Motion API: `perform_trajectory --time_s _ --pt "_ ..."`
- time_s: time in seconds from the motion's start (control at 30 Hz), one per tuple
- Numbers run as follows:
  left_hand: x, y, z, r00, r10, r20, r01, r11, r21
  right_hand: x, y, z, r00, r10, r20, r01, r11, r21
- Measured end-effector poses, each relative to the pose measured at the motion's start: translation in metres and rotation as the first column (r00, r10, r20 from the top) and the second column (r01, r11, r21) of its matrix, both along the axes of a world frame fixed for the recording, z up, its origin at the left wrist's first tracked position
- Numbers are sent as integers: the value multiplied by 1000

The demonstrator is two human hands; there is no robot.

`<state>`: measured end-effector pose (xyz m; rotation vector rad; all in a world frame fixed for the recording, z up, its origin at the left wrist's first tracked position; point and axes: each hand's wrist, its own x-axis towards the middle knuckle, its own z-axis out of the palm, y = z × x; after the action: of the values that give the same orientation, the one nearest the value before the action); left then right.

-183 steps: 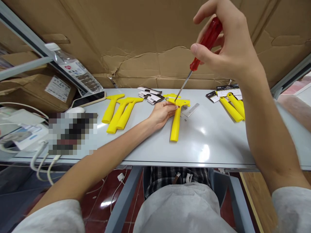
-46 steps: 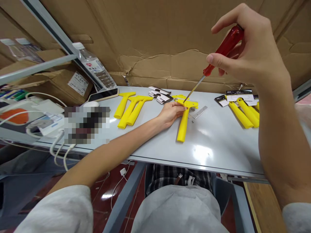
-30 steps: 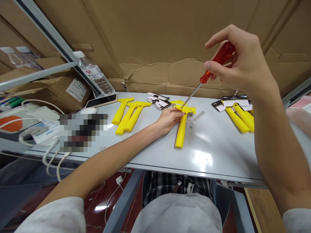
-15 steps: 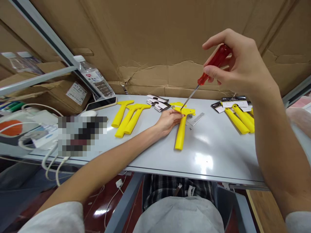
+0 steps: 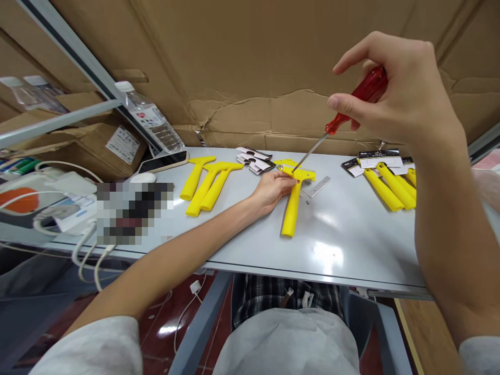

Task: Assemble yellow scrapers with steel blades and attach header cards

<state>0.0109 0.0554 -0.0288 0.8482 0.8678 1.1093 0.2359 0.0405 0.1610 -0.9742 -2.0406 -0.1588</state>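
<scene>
My right hand (image 5: 402,94) is closed round the red handle of a screwdriver (image 5: 369,88), its forefinger lifted off. The slanting shaft reaches down to the head of a yellow scraper (image 5: 291,211), which lies on the table. At the left end of that head, the fingers of my left hand (image 5: 275,190) grip the scraper. Just right of it rests a flat metal blade (image 5: 320,186), with small screws (image 5: 308,202) nearby. Another yellow piece (image 5: 286,162) shows partly behind the scraper head. Whether the tip sits in a screw is too small to tell.
Yellow scraper handles (image 5: 213,190) lie to the left, beside black-and-white cards (image 5: 255,159). Carded yellow scrapers (image 5: 390,187) are at the right. A phone (image 5: 164,161), a water bottle (image 5: 152,122) and white cables (image 5: 84,255) occupy the left side. Cardboard (image 5: 242,67) backs the table (image 5: 250,250).
My right hand has shifted slightly right and its grip has turned on the screwdriver handle, which leans more to the right. My left hand still holds the scraper in place.
</scene>
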Motion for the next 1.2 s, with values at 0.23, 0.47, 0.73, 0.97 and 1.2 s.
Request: perform_trajectory --time_s 0.23,0.47,0.73,0.97,1.2 --pt "1 0 0 1000 18 -11 -18 1000 15 8 -8 5 981 162 104 -149 980 -129" --pt "0 1 -1 999 10 -34 -9 1000 25 3 -12 7 995 39 91 -33 998 -59" --pt "1 0 1 998 17 -54 -16 1000 20 1 -8 6 992 -46 120 47 999 -7" --pt "1 -1 2 999 15 -46 -13 1000 25 5 -9 7 988 91 126 -82 994 -75" --pt "1 -2 3 1000 3 -30 -2 1000 27 1 -5 1 976 212 -59 -214 976 -33"
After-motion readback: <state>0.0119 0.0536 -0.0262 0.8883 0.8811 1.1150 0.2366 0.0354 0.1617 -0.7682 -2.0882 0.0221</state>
